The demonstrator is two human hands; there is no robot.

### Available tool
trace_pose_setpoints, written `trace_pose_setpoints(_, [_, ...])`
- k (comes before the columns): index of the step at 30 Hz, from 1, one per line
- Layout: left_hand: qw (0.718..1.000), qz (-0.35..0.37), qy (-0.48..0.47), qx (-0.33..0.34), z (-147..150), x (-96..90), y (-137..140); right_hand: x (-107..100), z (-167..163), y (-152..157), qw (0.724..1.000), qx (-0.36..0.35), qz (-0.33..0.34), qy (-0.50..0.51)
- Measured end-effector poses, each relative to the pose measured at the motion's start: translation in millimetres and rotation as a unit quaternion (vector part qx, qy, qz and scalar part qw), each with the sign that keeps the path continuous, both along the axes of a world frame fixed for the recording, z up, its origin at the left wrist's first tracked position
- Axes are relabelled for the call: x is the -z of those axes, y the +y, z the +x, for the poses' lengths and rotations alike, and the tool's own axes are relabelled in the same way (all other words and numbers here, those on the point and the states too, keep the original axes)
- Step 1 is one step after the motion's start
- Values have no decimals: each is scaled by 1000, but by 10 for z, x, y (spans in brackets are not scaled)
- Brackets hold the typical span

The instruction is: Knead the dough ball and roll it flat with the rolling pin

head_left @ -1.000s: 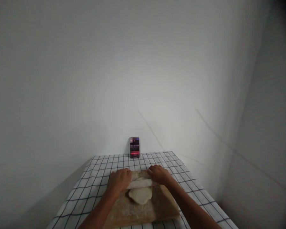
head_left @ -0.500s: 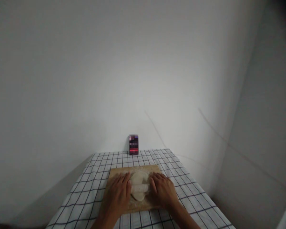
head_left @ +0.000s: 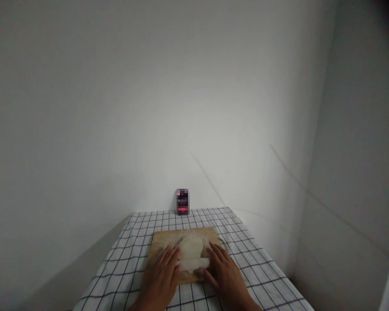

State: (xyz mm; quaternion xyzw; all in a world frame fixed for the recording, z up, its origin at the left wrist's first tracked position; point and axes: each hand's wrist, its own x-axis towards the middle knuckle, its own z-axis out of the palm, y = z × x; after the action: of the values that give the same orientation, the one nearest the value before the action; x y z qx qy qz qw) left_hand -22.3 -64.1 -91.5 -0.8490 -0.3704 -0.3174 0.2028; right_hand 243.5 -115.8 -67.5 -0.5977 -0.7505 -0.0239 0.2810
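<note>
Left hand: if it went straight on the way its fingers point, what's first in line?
Probably the left edge of the dough, just ahead of the left hand. Depth is unclear from this one view, and the line runs close to that edge, so it might skim past over the board.

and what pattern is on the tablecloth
A dark-lined grid on the white fabric tablecloth, seen in the head view.
</note>
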Motion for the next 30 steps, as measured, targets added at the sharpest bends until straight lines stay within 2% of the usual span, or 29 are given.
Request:
trace_pose_setpoints(4, [998,-53,-18,-9,-46,74,26,-75,-15,-6,1000,13,-24,-4])
trace_pose_setpoints(6, [994,-95,-43,-15,-56,32,69,-188,-8,40,999,11,-32,-7])
trace_pose_setpoints(10, [977,-195,-83,-14,-53,-265,224,-514,32,206,999,-1,-37,-7])
trace_pose_setpoints(13, [975,-217,-46,-15,12,-445,408,-635,51,379,997,-16,-75,5])
trace_pose_setpoints(16, [979,-196,9,-55,135,-422,621,-550,50,570,996,-3,-92,-13])
trace_pose_setpoints(20, [983,-136,72,-96,298,-342,879,-391,45,834,997,21,-70,-29])
trace_pose_setpoints(26, [953,-243,75,-167,457,-523,1123,-436,65,1207,995,50,-59,-61])
trace_pose_setpoints(30, [943,-258,75,-194,525,-573,1224,-419,75,1331,993,58,-83,-58])
